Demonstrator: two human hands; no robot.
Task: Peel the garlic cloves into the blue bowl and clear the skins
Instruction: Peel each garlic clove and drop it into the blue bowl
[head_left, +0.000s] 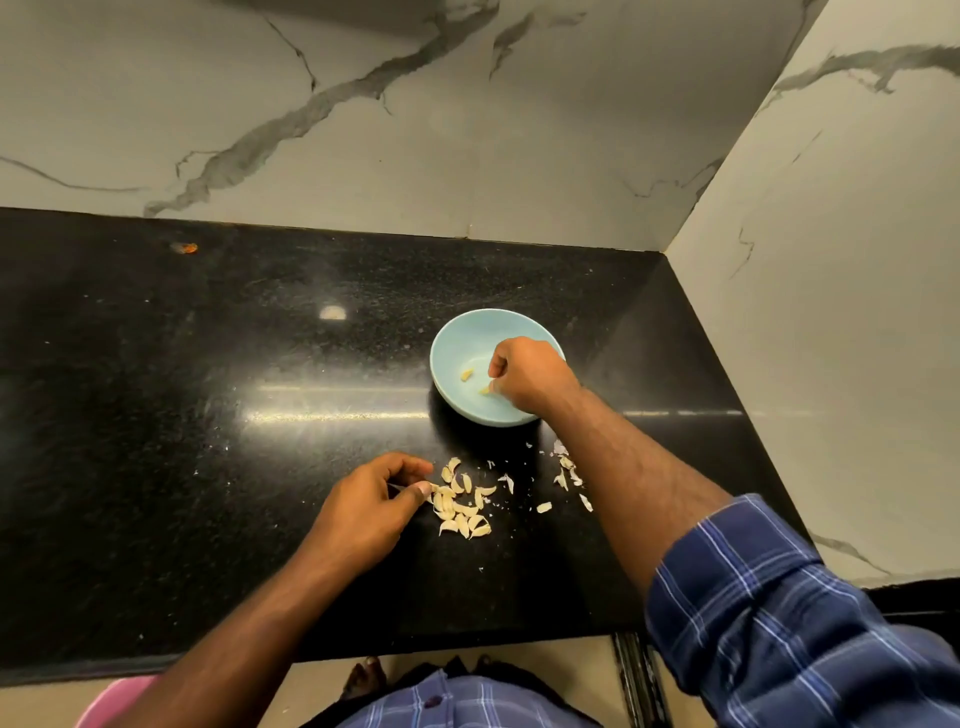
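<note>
The blue bowl stands on the black desk, toward the right edge and a little nearer the back edge than the front one. The right hand reaches over the bowl's right side with its fingers curled downward, and a pale peeled clove shows just at the fingertips; the view is poor there, so it seems the fingers pinch it, but I cannot tell this for sure. One more peeled clove lies on the bottom of the bowl, apart from the hand. Nearer the front edge, in front of the bowl, a small heap of unpeeled garlic cloves lies on the desk. The left hand rests just beside this heap on its left, with fingers and thumb bent close together around something thin that I cannot identify. Loose skins lie scattered to the right of the heap, close to the right forearm, which wears a blue checked sleeve. A small orange scrap lies near the back left corner.
</note>
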